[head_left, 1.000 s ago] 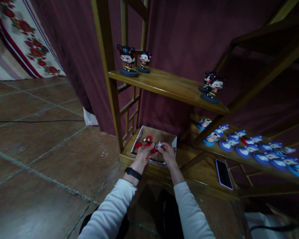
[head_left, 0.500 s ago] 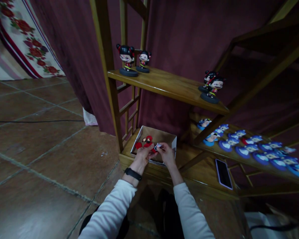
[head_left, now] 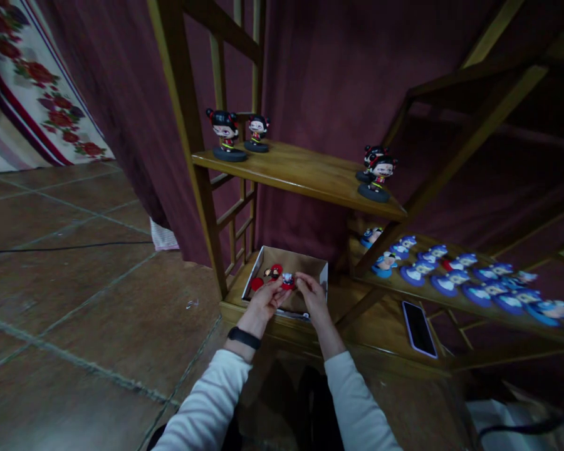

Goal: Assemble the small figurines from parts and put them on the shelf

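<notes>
Over an open cardboard box (head_left: 323,275), a small figurine (head_left: 287,279) stands upright on its red round base, its upper part whitish with dark details. My left hand (head_left: 264,299) grips the base from the left and below, with a dark band on that wrist. From the other side, my right hand (head_left: 313,294) has its thumb and fingertips closed at the figurine's right edge. Inside the box, left of the held figurine, lie another small dark-haired figure (head_left: 273,272) and a red disc (head_left: 257,284); their details are too small to make out.
Wooden shelving (head_left: 301,177) carries black-haired figurines (head_left: 225,134) on dark bases. Several blue figurines (head_left: 451,279) stand in rows on the right shelf. A phone (head_left: 419,329) lies on the bottom board. A dark red curtain (head_left: 310,75) hangs behind, and a cable (head_left: 66,247) crosses the tiled floor.
The figurine has gone from tilted to upright between my hands, its red base now showing. My view has shifted slightly, so the shelves sit lower and further left.
</notes>
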A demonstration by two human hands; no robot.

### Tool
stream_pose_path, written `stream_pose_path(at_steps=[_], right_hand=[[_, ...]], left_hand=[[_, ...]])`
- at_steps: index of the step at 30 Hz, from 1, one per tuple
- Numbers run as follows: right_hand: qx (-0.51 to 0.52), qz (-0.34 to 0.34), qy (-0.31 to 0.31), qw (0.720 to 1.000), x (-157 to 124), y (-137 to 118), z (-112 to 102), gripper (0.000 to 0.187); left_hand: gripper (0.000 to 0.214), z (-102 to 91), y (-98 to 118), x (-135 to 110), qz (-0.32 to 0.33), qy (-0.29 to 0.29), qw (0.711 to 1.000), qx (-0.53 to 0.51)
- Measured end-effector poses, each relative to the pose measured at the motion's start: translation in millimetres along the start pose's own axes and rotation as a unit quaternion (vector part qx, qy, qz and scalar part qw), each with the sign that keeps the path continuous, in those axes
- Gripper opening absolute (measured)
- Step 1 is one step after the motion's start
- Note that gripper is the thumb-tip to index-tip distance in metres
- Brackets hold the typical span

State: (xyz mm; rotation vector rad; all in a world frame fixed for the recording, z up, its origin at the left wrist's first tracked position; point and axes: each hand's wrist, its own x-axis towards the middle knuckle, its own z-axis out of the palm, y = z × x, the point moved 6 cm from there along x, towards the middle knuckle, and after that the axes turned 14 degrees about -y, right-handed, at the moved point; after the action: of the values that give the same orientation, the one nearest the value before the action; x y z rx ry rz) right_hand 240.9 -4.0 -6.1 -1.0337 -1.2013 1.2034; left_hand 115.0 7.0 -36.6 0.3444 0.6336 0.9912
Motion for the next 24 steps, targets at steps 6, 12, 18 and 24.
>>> stream_pose_path(at_steps=[6, 12, 18, 24], right_hand=[[0.15, 0.054, -0.053, 0.986, -3, 8, 8, 0.033], [0.199, 0.056, -0.044, 0.977, -4, 14, 6, 0.03], [0.219, 0.062, -0.028, 0.973, -4, 26, 6, 0.028], [0.278, 0.114, -0.038, 0.953, -9, 28, 8, 0.029]], left_hand=[[0.009, 4.0, -4, -3, -0.025, -0.02, 0.999, 0.033], [0.006, 6.3, -3, -3, 0.008, -0.029, 0.999, 0.033], [0.01, 6.8, -1, -4, 0.028, -0.019, 0.997, 0.063], [0.018, 19.9, 5, -14, 0.093, -0.007, 0.982, 0.162]])
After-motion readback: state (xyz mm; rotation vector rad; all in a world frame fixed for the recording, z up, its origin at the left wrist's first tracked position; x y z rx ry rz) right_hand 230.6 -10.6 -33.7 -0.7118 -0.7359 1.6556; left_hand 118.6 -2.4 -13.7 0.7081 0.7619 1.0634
